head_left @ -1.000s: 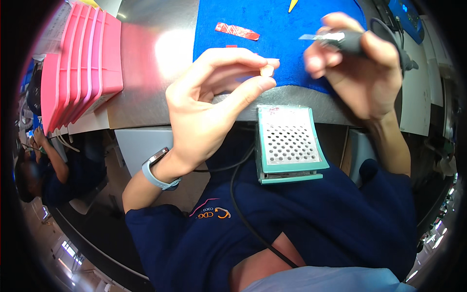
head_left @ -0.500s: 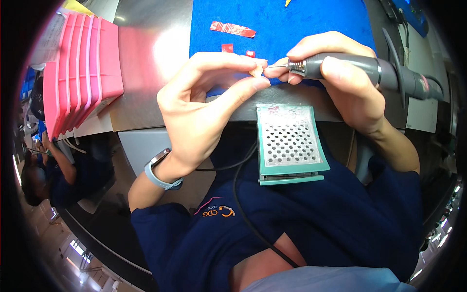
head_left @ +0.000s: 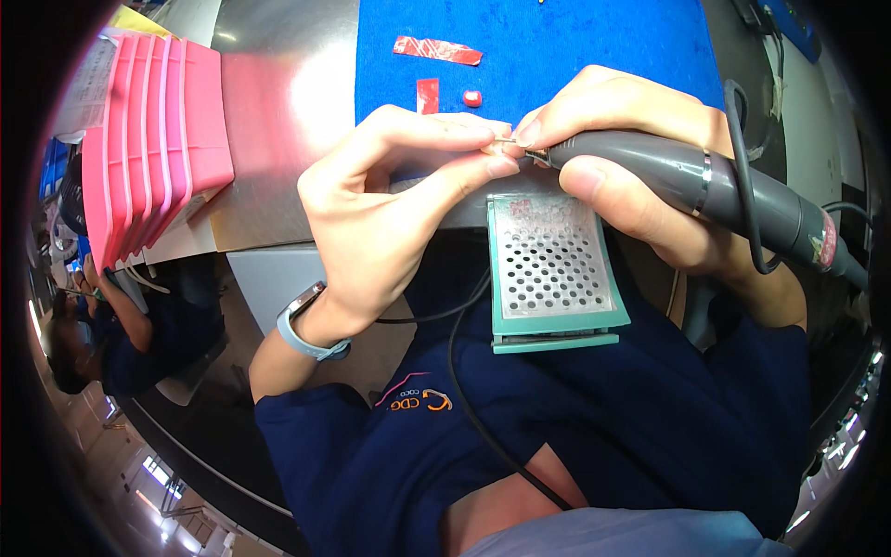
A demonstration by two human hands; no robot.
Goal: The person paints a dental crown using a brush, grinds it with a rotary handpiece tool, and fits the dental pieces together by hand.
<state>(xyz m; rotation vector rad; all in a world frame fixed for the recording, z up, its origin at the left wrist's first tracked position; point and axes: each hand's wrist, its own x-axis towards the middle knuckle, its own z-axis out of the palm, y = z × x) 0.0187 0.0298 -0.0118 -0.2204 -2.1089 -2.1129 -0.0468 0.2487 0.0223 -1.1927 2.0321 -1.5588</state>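
A worker at a metal desk (head_left: 269,176) pinches a small pale piece (head_left: 502,148) between the thumb and forefinger of the left hand (head_left: 385,200), while the right hand (head_left: 640,104) grips a corded gray handpiece (head_left: 640,158), its thin metal bit (head_left: 507,141) pointing left into the pinch. The piece sits above the near edge of a blue cloth (head_left: 557,37), off the surface, just beyond a green-framed perforated plate (head_left: 560,269).

The job appears to be under way: the piece is in the fingers, the tool is in its grip and the bit is at the piece, though whether the two touch is too small to tell. Nothing marks the work as finished, with the piece not yet set down; how much is left on it cannot be judged (fingertips cover much of its surface).

What shows of the piece is tiny, cream to light tan and slightly blocky, its far side hidden; no detail of its surface can be made out. Beyond the left hand, on the cloth, lie a long red strip (head_left: 437,50), a short red strip (head_left: 427,96) and, to their right, a glossy rounded red piece (head_left: 472,98), all well clear of the bit.
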